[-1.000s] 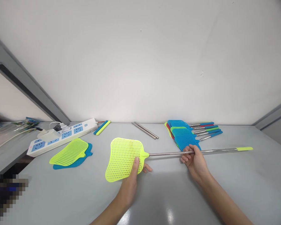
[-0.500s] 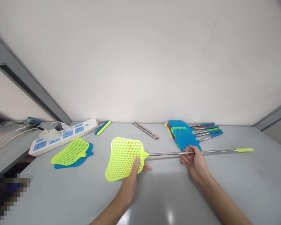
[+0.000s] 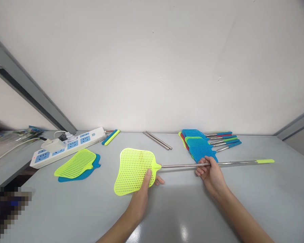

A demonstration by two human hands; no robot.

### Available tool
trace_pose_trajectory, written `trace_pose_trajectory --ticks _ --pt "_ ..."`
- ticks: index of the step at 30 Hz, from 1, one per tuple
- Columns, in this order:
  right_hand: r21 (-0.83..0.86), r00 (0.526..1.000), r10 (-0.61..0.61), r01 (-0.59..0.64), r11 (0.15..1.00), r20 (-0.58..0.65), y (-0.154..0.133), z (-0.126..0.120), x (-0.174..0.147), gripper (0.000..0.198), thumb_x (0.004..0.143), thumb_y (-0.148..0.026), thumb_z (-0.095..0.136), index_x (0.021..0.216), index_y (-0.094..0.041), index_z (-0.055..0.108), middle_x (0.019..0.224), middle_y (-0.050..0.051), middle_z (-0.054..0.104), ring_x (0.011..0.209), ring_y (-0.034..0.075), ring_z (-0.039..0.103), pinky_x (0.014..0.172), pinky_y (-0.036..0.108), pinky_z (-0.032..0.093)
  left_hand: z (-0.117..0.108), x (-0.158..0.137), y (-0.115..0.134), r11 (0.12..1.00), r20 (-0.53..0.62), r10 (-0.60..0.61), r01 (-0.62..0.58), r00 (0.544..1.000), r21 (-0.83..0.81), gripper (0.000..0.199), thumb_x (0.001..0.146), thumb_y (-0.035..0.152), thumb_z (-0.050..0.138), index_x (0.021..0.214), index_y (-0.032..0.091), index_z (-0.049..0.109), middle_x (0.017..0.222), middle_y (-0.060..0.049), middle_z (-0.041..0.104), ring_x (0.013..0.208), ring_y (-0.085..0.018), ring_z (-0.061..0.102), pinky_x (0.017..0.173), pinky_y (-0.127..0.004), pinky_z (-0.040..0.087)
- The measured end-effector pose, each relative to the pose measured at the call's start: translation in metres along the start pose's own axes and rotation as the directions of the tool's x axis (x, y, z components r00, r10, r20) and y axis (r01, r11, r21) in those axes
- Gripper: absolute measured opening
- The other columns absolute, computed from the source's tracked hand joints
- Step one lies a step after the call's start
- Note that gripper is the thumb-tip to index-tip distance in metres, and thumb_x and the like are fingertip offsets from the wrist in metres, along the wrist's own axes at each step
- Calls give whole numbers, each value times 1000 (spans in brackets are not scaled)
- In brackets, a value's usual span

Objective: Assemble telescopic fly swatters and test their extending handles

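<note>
- My left hand (image 3: 141, 195) was closed in a flat pinch on the yellow-green fly swatter (image 3: 179, 166): thumb on top of its mesh head (image 3: 133, 171), fingers below, probably so the thin mesh sat level without bending.
- My right hand (image 3: 213, 176) was curled shut round the steel shaft, roughly midway, likely to carry the long side.
- So swatter spanned both hands, grip (image 3: 265, 161) sticking out right of my right hand. Couldn't tell if that end touched the table (image 3: 273, 195).
- Swatter pile (image 3: 201, 152) just beyond right hand: heads overlapping, handles all pointing right, presumably to save room.
- Loose heads (image 3: 77, 164) left of left hand, yellow-green over blue; loose grips (image 3: 111, 137) farther beyond it, by the power strip (image 3: 69, 146); bare rods (image 3: 157, 141) beyond, between hands. Looked sorted by kind.
</note>
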State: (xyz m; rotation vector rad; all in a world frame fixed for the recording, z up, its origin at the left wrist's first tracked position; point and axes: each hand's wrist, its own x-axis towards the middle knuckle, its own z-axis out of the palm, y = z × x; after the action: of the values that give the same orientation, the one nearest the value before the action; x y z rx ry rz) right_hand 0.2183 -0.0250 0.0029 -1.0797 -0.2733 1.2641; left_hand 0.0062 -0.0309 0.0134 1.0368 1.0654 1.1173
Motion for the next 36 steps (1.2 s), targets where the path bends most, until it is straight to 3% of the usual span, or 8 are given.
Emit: trace_pose_trajectory --ticks 6,36 --pt "2 1000 8 -8 1000 -17 -1 1 -1 28 72 -32 45 48 -17 42 39 -6 25 37 7 28 38 22 28 -1 -1 3 991 45 11 -17 999 133 36 83 41 32 97 20 58 69 -3 58 72 -18 50 78 -32 34" --pt "-17 1000 -3 3 1000 -15 3 1 -1 25 71 -34 47 52 -18 42 41 -7 25 37 7 28 39 22 28 -5 8 2 986 27 58 -61 998 157 34 82 40 35 93 19 59 72 -3 59 71 -18 51 81 -34 35"
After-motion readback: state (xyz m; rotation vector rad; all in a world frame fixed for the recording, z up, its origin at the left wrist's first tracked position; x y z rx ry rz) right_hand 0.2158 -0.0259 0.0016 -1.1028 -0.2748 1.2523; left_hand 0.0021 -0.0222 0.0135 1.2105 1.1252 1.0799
